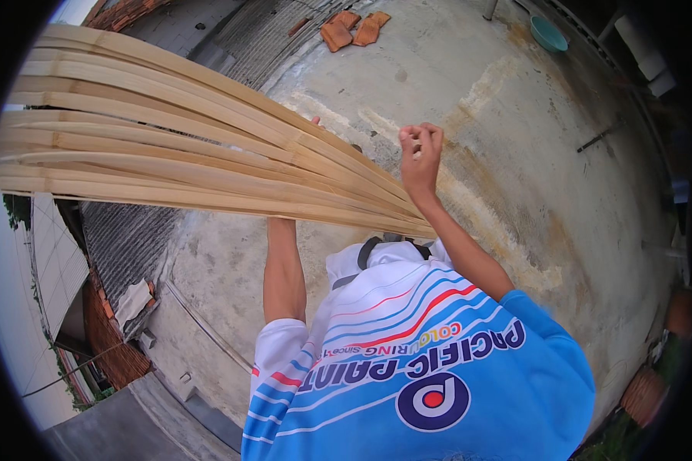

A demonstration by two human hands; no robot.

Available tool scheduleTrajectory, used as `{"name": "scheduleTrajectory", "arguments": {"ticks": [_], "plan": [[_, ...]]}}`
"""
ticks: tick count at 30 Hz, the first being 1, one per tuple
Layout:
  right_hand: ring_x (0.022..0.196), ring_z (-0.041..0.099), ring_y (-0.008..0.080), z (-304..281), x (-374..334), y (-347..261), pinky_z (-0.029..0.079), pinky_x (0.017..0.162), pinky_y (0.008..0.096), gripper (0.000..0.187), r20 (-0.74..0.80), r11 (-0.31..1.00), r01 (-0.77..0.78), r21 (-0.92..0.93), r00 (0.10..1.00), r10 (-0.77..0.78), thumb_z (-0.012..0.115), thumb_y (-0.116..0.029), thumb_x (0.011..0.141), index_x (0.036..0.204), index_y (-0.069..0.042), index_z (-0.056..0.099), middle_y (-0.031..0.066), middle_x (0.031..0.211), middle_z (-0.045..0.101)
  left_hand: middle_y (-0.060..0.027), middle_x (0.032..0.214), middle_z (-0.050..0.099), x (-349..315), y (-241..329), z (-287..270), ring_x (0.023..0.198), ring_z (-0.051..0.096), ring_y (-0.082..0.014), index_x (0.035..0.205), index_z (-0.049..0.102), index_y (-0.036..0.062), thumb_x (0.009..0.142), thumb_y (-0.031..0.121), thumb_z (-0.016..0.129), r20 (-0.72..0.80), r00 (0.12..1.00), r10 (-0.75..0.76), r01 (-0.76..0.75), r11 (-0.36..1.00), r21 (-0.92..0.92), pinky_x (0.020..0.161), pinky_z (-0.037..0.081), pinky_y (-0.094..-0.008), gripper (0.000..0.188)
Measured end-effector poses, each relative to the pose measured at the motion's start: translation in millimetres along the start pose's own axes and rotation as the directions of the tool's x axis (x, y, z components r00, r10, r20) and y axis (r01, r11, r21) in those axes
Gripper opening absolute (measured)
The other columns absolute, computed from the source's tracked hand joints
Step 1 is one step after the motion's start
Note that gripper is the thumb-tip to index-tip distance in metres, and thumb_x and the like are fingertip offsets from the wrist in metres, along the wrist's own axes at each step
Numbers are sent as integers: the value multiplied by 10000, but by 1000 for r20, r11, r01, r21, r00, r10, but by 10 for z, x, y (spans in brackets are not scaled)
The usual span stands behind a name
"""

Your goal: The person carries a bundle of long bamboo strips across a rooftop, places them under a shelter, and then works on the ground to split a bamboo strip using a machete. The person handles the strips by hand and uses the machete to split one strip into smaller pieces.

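In the middle of the frame, a bundle of long pale bamboo strips (pixel 169 146) fans out from a narrow end near the person's chest toward the upper left of the picture, where the strips spread wide apart. The left hand (pixel 314 123) is almost fully hidden behind the strips; only a fingertip shows above their upper edge, so I cannot tell if it is open or closed. The left forearm goes up under the bundle from the lower middle. The right hand (pixel 420 157) is raised just right of the strips, closed in a fist; the fingers seem to pinch something small, but it is too small to tell what. This hand is near the upper edge of the bundle, and I cannot tell if it touches it.

Below the hands, a blue and white printed shirt (pixel 423 361) fills the lower middle of the frame. Behind everything lies a stained grey concrete roof floor (pixel 530 169). At the top middle are some orange clay roof tiles (pixel 354 29), and at the upper right a small turquoise bowl (pixel 549 34) stands on the concrete.
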State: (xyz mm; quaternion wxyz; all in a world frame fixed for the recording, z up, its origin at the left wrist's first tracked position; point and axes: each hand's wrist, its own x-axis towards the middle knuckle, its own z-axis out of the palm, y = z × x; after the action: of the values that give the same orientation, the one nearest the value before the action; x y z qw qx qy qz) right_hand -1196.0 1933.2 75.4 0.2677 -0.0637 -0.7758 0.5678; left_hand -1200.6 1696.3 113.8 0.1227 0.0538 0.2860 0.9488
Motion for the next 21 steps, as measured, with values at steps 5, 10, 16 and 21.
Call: {"name": "scheduleTrajectory", "arguments": {"ticks": [5, 10, 16, 21], "plan": [[803, 629, 215, -310, -103, 570, 504, 730, 351, 141, 285, 986, -151, -71, 944, 166, 671, -170, 912, 970, -44, 697, 109, 973, 618, -223, 1605, 221, -26, 92, 30, 1460, 295, -369, 1578, 186, 216, 999, 618, 330, -54, 998, -6, 13, 993, 121, 1194, 286, -502, 719], [792, 664, 230, -72, -480, 469, 518, 721, 350, 164, 477, 954, -289, -80, 829, 291, 709, -195, 873, 908, -35, 710, 104, 880, 677, -235, 1592, 247, 172, -83, 53, 1451, 306, -386, 1577, 193, 230, 979, 642, 361, -78, 997, -23, 35, 985, 168, 1198, 273, -512, 746], [772, 657, 244, 257, -470, 381, 508, 689, 360, 185, 425, 934, -247, -258, 840, 339, 716, -217, 872, 893, -33, 705, 98, 870, 669, -252, 1581, 261, 199, -122, 97, 1446, 317, -389, 1577, 189, 214, 981, 618, 389, -67, 998, -22, 37, 973, 229, 1198, 270, -516, 747], [728, 617, 200, 277, -399, -123, 480, 655, 321, 153, 389, 970, -106, 220, 921, 13, 690, -162, 901, 902, -10, 676, 82, 869, 652, -258, 1588, 236, 69, -17, 71, 1458, 288, -394, 1572, 206, 207, 1002, 594, 361, -80, 997, 14, 4, 976, 216, 1199, 257, -526, 706]]}}
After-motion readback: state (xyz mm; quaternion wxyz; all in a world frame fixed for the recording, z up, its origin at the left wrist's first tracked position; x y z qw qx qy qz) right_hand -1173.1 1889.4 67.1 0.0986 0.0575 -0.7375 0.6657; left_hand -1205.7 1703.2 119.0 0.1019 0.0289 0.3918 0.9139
